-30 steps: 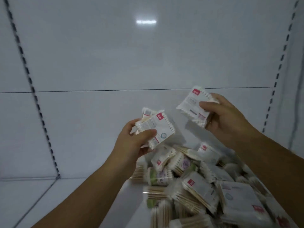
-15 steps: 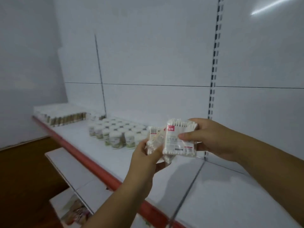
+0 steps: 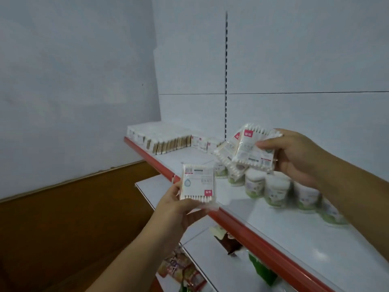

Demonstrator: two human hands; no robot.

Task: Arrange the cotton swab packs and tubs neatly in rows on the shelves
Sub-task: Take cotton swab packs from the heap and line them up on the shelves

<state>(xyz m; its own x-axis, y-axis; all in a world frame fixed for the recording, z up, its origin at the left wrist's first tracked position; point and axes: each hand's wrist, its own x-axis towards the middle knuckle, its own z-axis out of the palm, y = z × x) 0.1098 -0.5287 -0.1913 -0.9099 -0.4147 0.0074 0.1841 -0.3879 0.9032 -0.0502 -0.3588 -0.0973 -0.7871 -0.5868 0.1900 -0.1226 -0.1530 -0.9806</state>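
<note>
Pinched one pack (image 3: 197, 183) in left hand (image 3: 172, 211), clamped fanned stack (image 3: 250, 150) in right hand (image 3: 294, 157); needed pack butted square onto row (image 3: 162, 140) beyond left hand.

1. The single pack (image 3: 197, 183) in your left hand (image 3: 174, 209) is wrapped in clear, glossy plastic film, crinkled along its lower edge, over a matt white paper label.
2. The bundle of packs (image 3: 252, 150) in your right hand (image 3: 294, 157) has the same shiny film, with soft white cotton tips showing through.
3. The tubs (image 3: 275, 191) look like smooth white plastic with printed labels; they are blurred.
4. The shelf (image 3: 294, 226) is smooth and white with a soft sheen that faintly mirrors the tubs. Its edge strip (image 3: 252, 239) is glossy red.
5. The stacked packs (image 3: 164, 140) show pale wooden sticks through their film.
6. The wall (image 3: 73, 81) is matt paint, and the brown floor (image 3: 63, 218) looks dull and wood-toned.
</note>
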